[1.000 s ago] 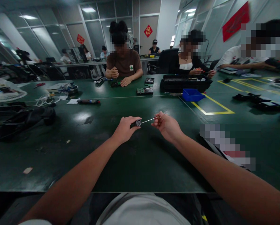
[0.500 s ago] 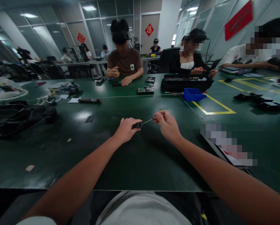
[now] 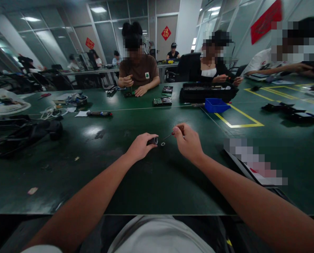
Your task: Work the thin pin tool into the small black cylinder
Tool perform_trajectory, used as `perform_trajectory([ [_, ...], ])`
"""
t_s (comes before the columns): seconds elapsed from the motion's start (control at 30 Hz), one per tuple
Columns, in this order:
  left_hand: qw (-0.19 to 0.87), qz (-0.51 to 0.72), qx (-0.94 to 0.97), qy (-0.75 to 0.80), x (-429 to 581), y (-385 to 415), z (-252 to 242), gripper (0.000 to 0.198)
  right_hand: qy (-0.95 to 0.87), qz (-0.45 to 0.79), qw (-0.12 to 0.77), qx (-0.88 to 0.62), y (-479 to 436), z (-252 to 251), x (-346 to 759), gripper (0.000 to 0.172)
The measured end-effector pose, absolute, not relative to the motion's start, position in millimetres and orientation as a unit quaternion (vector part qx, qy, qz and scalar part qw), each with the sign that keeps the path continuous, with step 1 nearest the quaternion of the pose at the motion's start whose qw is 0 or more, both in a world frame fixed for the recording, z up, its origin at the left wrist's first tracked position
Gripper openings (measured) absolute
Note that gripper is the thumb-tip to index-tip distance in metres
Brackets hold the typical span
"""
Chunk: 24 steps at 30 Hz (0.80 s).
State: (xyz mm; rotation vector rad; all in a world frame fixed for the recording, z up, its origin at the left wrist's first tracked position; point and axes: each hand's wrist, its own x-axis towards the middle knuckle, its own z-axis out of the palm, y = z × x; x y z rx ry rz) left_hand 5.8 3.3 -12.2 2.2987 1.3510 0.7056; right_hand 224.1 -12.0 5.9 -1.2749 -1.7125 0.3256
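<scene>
My left hand (image 3: 141,146) is closed round a short black cylinder (image 3: 152,141), whose open round end with a pale rim faces right. Between thumb and fingers, my right hand (image 3: 187,140) grips a screwdriver (image 3: 176,132) with a reddish handle; its thin shaft points left toward the cylinder and stays apart from it. Just right of the cylinder's mouth, a small pale ring (image 3: 163,144) shows against the green table (image 3: 146,189). Whether the ring rests on the table or is in the air, I cannot tell.
Across the table a person (image 3: 138,73) works on a small board. A blue bin (image 3: 216,105) stands before a long black case (image 3: 208,92). Circuit boards (image 3: 162,101) lie mid-table. On the left are a dark bag (image 3: 30,135) and a pen-like tool (image 3: 99,114); papers (image 3: 254,165) lie right.
The screwdriver's tip has come out of the cylinder's mouth and drawn back right. A small pale ring now shows outside the cylinder. Both hands keep their grips.
</scene>
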Motion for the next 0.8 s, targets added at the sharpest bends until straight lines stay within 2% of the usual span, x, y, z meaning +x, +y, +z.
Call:
perform_trajectory([
  [0.2, 0.28, 0.372, 0.717, 0.519, 6.6, 4.0, -5.8, 0.037, -0.682, 0.142, 0.503, -0.512, -11.9, 5.8, 224.9, 0.023],
  [0.3, 0.309, 0.377, 0.694, 0.53, 7.7, 2.4, 2.9, 0.039, -0.672, 0.131, 0.527, -0.504, -11.5, 6.9, 226.4, 0.023],
  [0.47, 0.281, 0.258, 0.729, 0.568, 14.6, -3.6, 13.1, 0.041, -0.66, 0.122, 0.553, -0.493, -13.0, 10.9, 228.3, 0.021],
  [0.63, 0.235, 0.121, 0.803, 0.534, 32.5, -4.6, 11.1, 0.031, -0.66, 0.115, 0.563, -0.485, -14.0, 11.6, 228.3, 0.021],
  [0.8, 0.127, 0.056, 0.84, 0.524, 50.7, 6.0, 3.0, 0.048, -0.651, 0.128, 0.566, -0.489, -11.2, 8.6, 227.7, 0.021],
])
